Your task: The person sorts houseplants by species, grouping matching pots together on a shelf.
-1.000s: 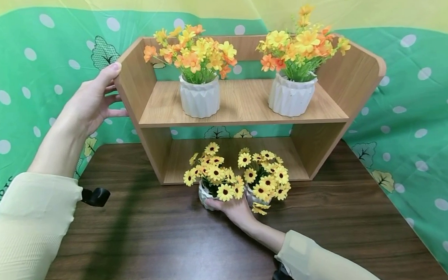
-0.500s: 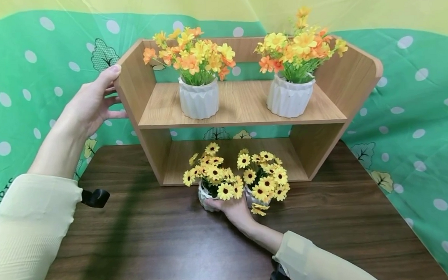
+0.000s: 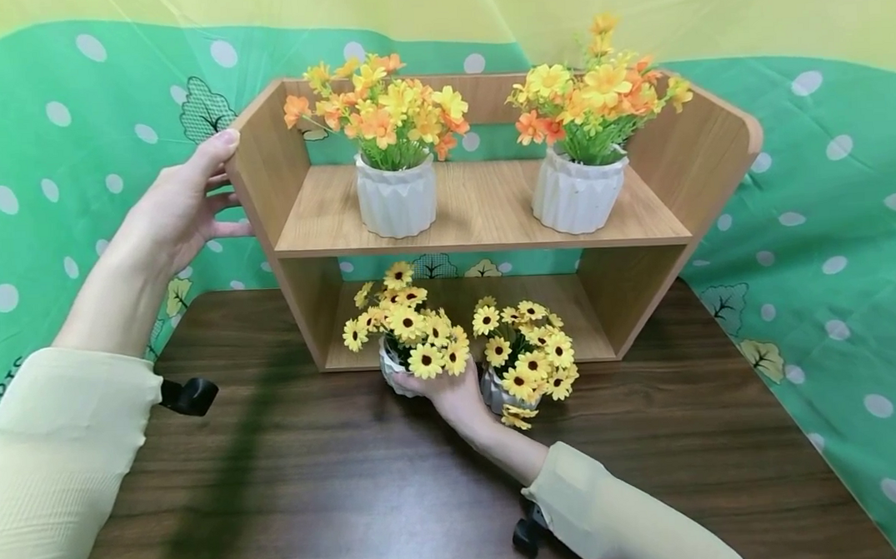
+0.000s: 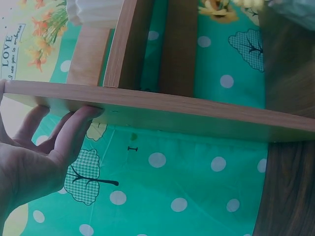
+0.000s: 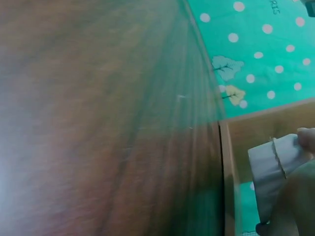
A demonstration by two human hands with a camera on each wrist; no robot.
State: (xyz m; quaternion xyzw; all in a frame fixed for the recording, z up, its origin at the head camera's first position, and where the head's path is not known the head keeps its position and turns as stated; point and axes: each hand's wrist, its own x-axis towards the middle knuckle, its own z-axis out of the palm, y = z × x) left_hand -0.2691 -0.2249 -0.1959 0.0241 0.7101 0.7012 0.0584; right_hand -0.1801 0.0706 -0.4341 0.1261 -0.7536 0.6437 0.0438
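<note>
In the head view my right hand grips a white ribbed flower pot of yellow daisy-like flowers, at the front of the shelf's lower level. The right wrist view shows that pale pot tilted, with fingers around it. A matching potted plant stands just right of this hand. My left hand holds the upper left side panel of a two-level wooden shelf, thumb on the front edge. In the left wrist view, fingers rest against the panel's outer face.
On the upper level stand two white pots of orange and yellow flowers, a left one and a right one. The shelf rests on a dark wooden table. A green dotted cloth hangs behind.
My right hand has moved its flower pot up and slightly left, toward the lower level, away from the other daisy pot. The left hand stays on the shelf's side.
</note>
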